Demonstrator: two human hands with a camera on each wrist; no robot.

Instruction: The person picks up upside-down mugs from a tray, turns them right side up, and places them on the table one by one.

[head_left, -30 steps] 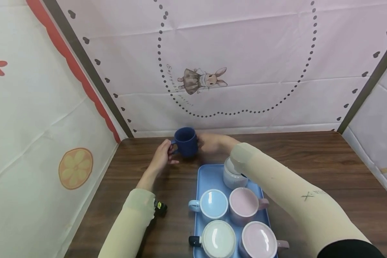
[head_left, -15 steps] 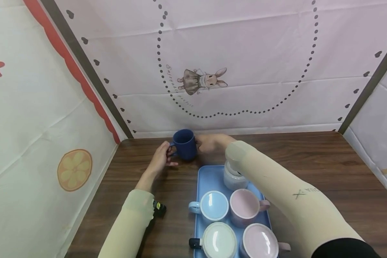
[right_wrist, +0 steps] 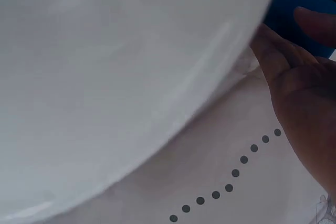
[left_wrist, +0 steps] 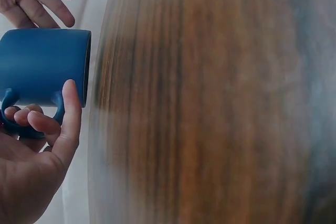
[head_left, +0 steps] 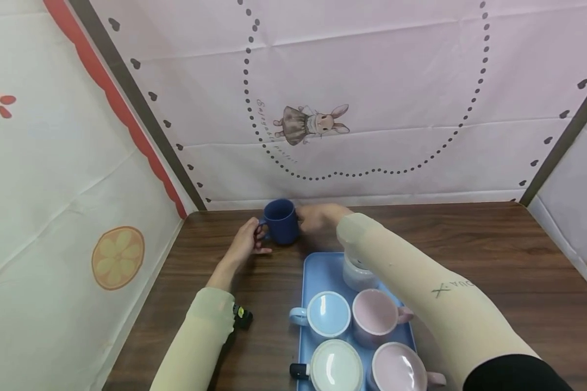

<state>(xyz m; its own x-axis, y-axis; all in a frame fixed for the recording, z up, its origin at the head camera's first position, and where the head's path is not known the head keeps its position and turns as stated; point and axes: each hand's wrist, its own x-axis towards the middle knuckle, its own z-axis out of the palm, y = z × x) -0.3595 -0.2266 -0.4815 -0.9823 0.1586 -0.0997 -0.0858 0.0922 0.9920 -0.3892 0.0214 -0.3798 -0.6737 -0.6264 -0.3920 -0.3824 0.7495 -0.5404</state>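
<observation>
A dark blue mug (head_left: 281, 221) stands upright near the table's back edge, its handle towards my left hand. My left hand (head_left: 244, 240) grips that handle; in the left wrist view its curled fingers (left_wrist: 44, 124) pass through the loop, with one finger straight along the mug. On the mug's far side is my right hand (head_left: 320, 216). In the right wrist view the right thumb (right_wrist: 317, 24) lies across the blue wall and the fingers go round the other side. Whether the mug's base touches the table cannot be told.
A blue tray (head_left: 323, 267) holds a light blue mug (head_left: 329, 314), a pink mug (head_left: 375, 315), a white mug (head_left: 336, 365) with a black handle, a pale pink mug (head_left: 398, 368) and a white vessel (head_left: 358, 276) partly under my right sleeve. A printed cloth wall (head_left: 396, 98) rises behind the table.
The view shifts slightly, and my right forearm swings a little to the left. Both hands stay at the blue mug, which barely moves. The tray's mugs keep their places.
</observation>
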